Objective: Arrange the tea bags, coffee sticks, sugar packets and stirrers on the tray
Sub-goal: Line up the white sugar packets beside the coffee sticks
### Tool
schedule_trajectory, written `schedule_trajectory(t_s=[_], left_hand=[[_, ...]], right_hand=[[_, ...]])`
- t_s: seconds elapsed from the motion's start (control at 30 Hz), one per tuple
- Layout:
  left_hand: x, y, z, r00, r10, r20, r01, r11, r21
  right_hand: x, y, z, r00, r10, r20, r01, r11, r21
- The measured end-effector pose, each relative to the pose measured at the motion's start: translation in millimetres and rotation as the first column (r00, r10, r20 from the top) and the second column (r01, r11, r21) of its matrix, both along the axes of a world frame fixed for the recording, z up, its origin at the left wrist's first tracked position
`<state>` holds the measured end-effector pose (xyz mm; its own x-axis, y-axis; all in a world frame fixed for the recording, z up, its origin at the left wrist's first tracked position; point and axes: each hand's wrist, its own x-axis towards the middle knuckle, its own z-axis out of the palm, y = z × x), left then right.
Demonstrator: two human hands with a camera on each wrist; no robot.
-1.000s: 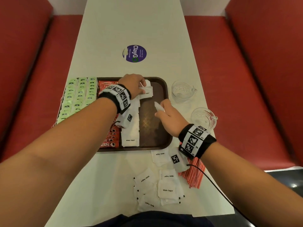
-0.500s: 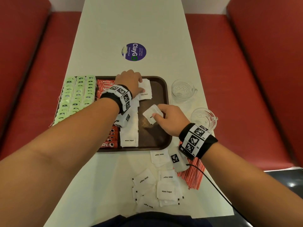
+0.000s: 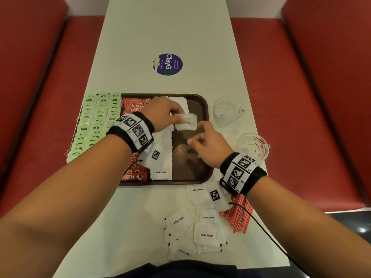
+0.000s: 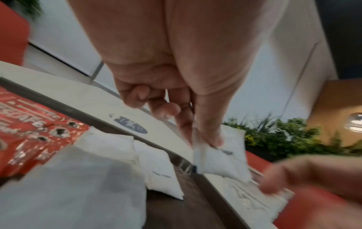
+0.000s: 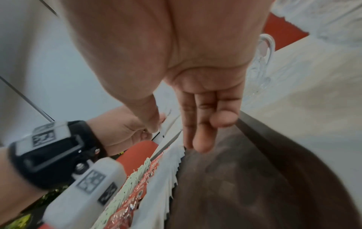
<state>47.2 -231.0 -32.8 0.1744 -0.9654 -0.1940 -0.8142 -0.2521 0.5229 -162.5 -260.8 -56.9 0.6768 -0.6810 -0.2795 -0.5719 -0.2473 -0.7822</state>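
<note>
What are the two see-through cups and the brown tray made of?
The cups look like clear glass, maybe plastic: you can see through them, and a cut diamond pattern sparkles. The tray looks like dark brown plastic with a smooth, slightly shiny finish and a rounded raised rim, though lacquered wood is possible.

We see the head view evenly and rather dimly lit from above, bowed at its edges, with a glare spot bottom right, while both wrist views are smeared by motion blur and strongly distorted.
</note>
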Motion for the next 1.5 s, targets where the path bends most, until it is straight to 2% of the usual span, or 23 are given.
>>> schedule_trajectory(t_s=[0.1,0.23,0.3,0.37,0.47,0.57,0.67,0.8,1.0,1.13,1.23,1.3,1.5], left_hand=[[13,-16,-13,0.985,0.144,0.096,-0.148,0.988,0.033],[13,-31,-30,0.972,0.082,0.221,-0.121,0.978,0.167],[12,-34,-36,0.961,0.049,0.271,-0.104,0.976,0.19],[13,-35,-39,0.953,0.056,0.297,-0.114,0.977,0.181],[11,-37,-38,0.942,0.05,0.331,-0.111,0.98,0.168],[4,-38,-35,0.947,-0.036,0.32,-0.012,0.989,0.146],[-5,-37,-33,0.924,-0.171,0.342,0.1,0.972,0.214],[-13,-33,-23,0.892,-0.211,0.401,0.111,0.96,0.258],[-44,15,6,0.931,-0.181,0.318,0.157,0.983,0.098],[-75,64,17,0.914,-0.294,0.279,0.275,0.956,0.103],[-95,96,6,0.854,-0.42,0.307,0.394,0.908,0.146],[-107,113,-7,0.818,-0.481,0.316,0.442,0.877,0.188],[-126,142,-34,0.807,-0.477,0.349,0.432,0.879,0.204]], right_hand=[[-8,3,-5,0.97,0.17,-0.172,-0.176,0.984,-0.021],[-15,8,-2,0.808,0.459,-0.37,-0.487,0.873,0.021],[-15,12,-1,0.718,0.546,-0.43,-0.591,0.806,0.038],[-14,15,-1,0.671,0.579,-0.463,-0.64,0.768,0.032],[-14,19,-4,0.665,0.572,-0.48,-0.647,0.762,0.013],[-15,20,-3,0.668,0.565,-0.485,-0.643,0.766,0.006],[-16,22,-1,0.675,0.562,-0.477,-0.643,0.766,-0.006],[-19,26,1,0.685,0.549,-0.478,-0.635,0.772,-0.022],[-37,35,6,0.737,0.489,-0.466,-0.617,0.769,-0.17],[-51,49,7,0.658,0.512,-0.552,-0.696,0.693,-0.186],[-59,60,3,0.59,0.459,-0.664,-0.725,0.662,-0.187],[-62,68,1,0.572,0.405,-0.713,-0.724,0.659,-0.206],[-68,85,-1,0.521,0.353,-0.778,-0.751,0.623,-0.22]])
